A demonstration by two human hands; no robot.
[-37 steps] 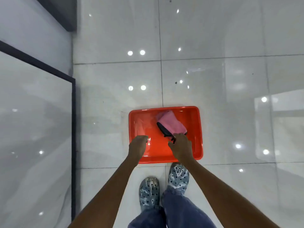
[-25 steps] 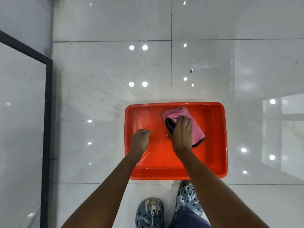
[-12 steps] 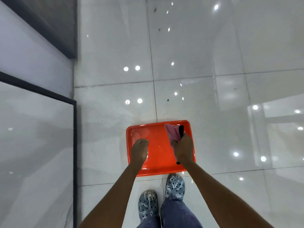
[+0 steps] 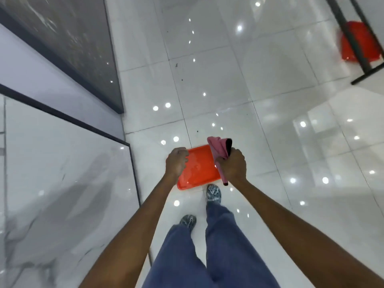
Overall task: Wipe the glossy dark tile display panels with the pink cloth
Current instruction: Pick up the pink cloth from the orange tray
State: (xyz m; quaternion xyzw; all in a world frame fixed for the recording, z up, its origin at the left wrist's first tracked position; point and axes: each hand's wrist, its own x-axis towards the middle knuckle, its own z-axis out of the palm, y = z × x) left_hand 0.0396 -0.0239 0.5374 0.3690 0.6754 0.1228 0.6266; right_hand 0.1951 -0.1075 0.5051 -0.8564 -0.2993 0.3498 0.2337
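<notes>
A person stands over a glossy white tiled floor (image 4: 218, 84), the view now higher and wider than half a second ago. Far left of the hands, a pale marble-look panel (image 4: 62, 183) leans in a dark frame, and above it a glossy dark tile display panel (image 4: 68, 38) has come further into view. The left hand (image 4: 176, 162), its grip loosely curled and holding nothing, hangs over the left edge of the red tray (image 4: 197, 169) on the floor. Just right of it, the right hand (image 4: 233, 166) has its grip closed round the pink cloth (image 4: 218, 148), which has been lifted clear of the tray, its dark edge showing beside the thumb. Below the hands, two patterned clogs (image 4: 214, 193) and blue trousers show. Far upper right, a second red object (image 4: 359, 42) sits behind a dark stand.
</notes>
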